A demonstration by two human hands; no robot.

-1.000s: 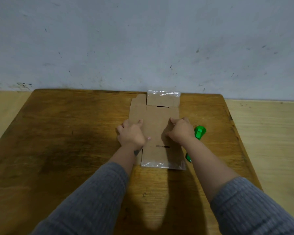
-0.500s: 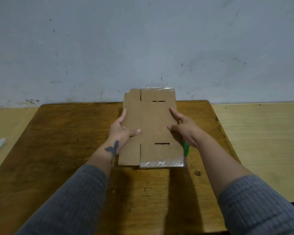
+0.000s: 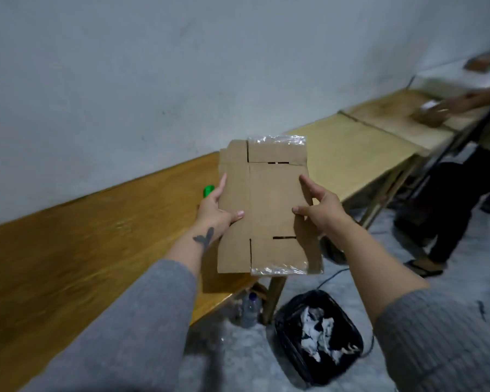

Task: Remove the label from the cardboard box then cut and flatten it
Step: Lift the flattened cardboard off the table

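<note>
Both hands, left (image 3: 215,207) and right (image 3: 320,207), pinch the flattened cardboard box (image 3: 269,210) by its side edges, lifted off the table (image 3: 96,236), apparently bound for disposal near the black bin (image 3: 320,335).

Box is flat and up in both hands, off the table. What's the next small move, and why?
Probably lower the flattened cardboard box towards the black bin on the floor below it. The left hand and right hand grip its side edges, no label shows on this face, and it hangs past the table edge.
</note>
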